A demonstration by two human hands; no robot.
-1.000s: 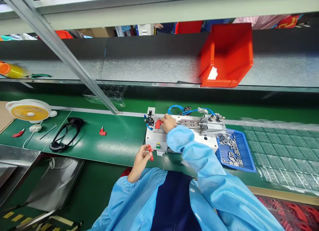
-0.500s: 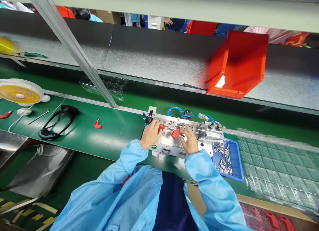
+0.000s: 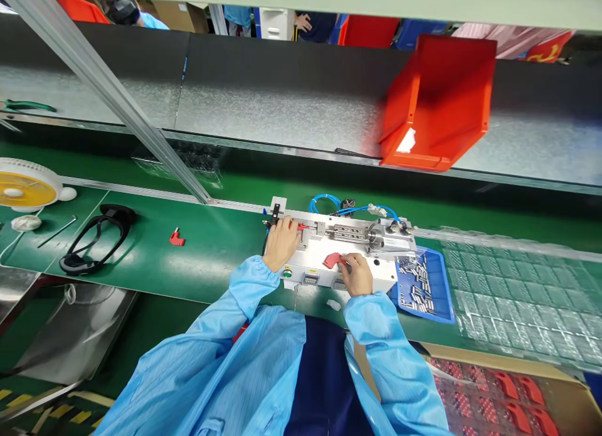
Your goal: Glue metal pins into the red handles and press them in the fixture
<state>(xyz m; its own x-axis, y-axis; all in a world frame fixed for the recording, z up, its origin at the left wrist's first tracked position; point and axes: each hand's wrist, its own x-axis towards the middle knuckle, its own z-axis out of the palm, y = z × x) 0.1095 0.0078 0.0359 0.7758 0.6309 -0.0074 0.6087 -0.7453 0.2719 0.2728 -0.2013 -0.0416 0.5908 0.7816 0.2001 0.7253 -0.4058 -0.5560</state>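
Note:
A small silver press fixture (image 3: pixel 357 265) with blue air hoses sits on the green bench in front of me. My left hand (image 3: pixel 281 241) rests on its left end, fingers closed on a small red plastic part (image 3: pixel 301 226) seated in the fixture. My right hand (image 3: pixel 354 274) is at the fixture's front, pinching another red plastic part (image 3: pixel 332 259). A blue tray (image 3: pixel 426 285) of several small metal pins lies just right of the fixture.
A loose red part (image 3: pixel 176 238), black safety glasses (image 3: pixel 96 235) and a yellow fan (image 3: pixel 23 188) lie to the left. An orange bin (image 3: pixel 435 100) sits on the conveyor behind. Clear blister trays (image 3: pixel 522 295) lie right; a carton of red parts (image 3: pixel 498 398) is lower right.
My left hand carried its red part up from the bench edge onto the fixture's left end. My right hand lifted the other red part off the fixture and drew it toward me.

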